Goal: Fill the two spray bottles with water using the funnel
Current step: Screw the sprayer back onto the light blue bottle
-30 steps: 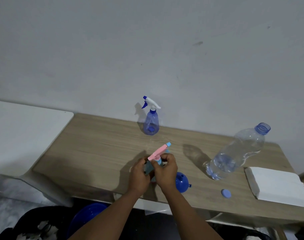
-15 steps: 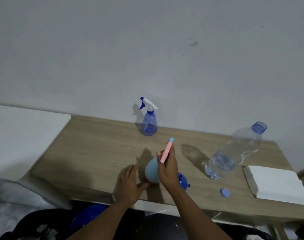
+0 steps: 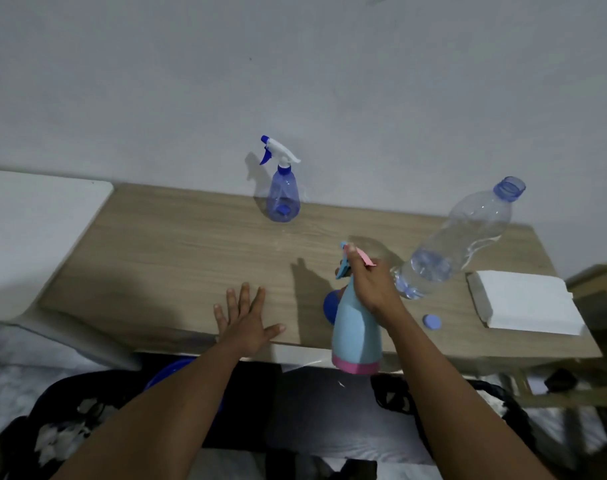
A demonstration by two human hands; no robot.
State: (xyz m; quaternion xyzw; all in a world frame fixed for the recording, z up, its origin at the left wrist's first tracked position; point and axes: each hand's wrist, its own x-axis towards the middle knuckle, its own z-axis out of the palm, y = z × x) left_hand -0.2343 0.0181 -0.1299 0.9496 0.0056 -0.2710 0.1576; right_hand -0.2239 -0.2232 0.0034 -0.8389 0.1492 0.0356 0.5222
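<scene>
A white surface (image 3: 35, 220) adjoins the left end of the wooden worktop (image 3: 174, 254). The left hand (image 3: 245, 323) lies palm down on the worktop near its front edge, fingers straight and spread, holding nothing. It is well apart from both spray bottles.

Farther back, close to the wall, the translucent blue spray bottle (image 3: 282, 199) stands upright with its white and blue trigger head on. No hand touches it.

To the right of the left hand, the right hand (image 3: 371, 285) has its fingers curled round the neck of the light blue spray bottle (image 3: 355, 330), just under its pink spray head. The body hangs below the hand, and its pink base band shows in front of the worktop's front edge. The blue funnel (image 3: 329, 304) lies on the worktop behind this bottle, mostly hidden by it; only a rounded blue part shows to the bottle's left.

Just right of the right hand, the clear water bottle (image 3: 458, 244) stands uncapped and leans to the right in the view, with water in its lower part. Its blue cap (image 3: 431, 321) lies on the worktop in front of it, near the right forearm. A white paper stack (image 3: 523, 303) sits at the right end.
</scene>
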